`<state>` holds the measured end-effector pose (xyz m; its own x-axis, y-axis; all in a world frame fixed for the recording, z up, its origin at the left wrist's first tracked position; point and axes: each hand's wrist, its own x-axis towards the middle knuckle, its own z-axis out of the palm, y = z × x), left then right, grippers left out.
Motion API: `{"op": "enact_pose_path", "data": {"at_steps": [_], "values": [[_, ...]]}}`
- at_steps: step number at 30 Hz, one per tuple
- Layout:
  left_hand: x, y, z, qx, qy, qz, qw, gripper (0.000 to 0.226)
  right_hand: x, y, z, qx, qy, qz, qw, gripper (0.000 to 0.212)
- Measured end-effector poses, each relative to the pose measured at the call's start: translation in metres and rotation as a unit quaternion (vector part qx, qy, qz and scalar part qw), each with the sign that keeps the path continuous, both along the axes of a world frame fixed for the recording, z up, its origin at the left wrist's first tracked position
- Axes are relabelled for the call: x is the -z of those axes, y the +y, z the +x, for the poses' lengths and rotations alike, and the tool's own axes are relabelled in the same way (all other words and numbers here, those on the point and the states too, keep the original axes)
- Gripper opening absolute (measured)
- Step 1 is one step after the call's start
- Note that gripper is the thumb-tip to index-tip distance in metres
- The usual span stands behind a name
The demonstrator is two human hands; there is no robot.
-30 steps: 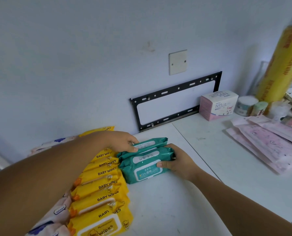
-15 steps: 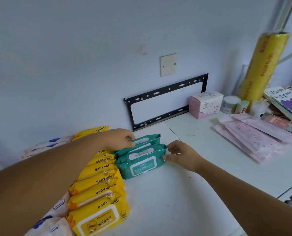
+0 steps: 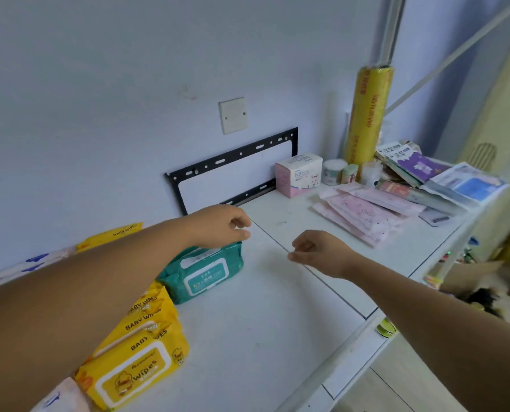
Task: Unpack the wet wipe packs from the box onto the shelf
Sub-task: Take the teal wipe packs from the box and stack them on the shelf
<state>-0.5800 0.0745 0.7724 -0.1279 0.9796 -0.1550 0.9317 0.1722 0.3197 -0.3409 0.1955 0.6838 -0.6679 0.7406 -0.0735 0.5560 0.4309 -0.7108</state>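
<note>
Teal wet wipe packs [image 3: 204, 273] stand on the white shelf [image 3: 262, 328], to the right of a row of yellow baby wipes packs [image 3: 137, 364]. My left hand [image 3: 221, 226] hovers just above the teal packs' top edge, fingers loosely curled and holding nothing. My right hand [image 3: 316, 251] hangs above the shelf to the right of the teal packs, apart from them, fingers curled and empty. White-and-blue wipe packs [image 3: 30, 263] lie behind my left arm by the wall. A brown cardboard box [image 3: 471, 275] shows partly below the shelf at the right.
A black metal bracket [image 3: 233, 165] is fixed to the wall behind. Farther right on the shelf are a pink N95 box [image 3: 298, 173], pink flat packets [image 3: 363, 212], small jars [image 3: 334, 171], a tall yellow wrap roll [image 3: 366, 114] and stacked pouches [image 3: 444, 179]. The shelf's front edge [image 3: 349, 352] runs diagonally.
Both hands have let go of the teal packs and lifted away; the right hand moved right. The camera has swung to the right, showing more of the shelf's right end.
</note>
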Motion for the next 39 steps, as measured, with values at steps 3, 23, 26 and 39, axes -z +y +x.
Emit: {"op": "enact_pose_path", "data": {"at_steps": [3,23,26,39], "values": [[0.001,0.017,0.034,0.028,0.001,-0.001,1.000,0.038,-0.007,0.006,0.041,0.022,-0.004,0.017,1.000,0.036],[0.096,0.093,0.384,0.194,-0.063,-0.129,0.970,0.031,0.071,0.008,0.398,0.113,-0.167,-0.037,0.979,0.034],[0.129,0.085,0.403,0.205,-0.048,-0.176,0.962,0.034,0.097,-0.003,0.419,0.107,-0.193,-0.082,0.972,0.039],[0.280,0.080,0.422,0.198,-0.046,-0.354,0.913,0.031,0.221,-0.034,0.454,0.113,-0.288,-0.237,0.921,0.042]]}}
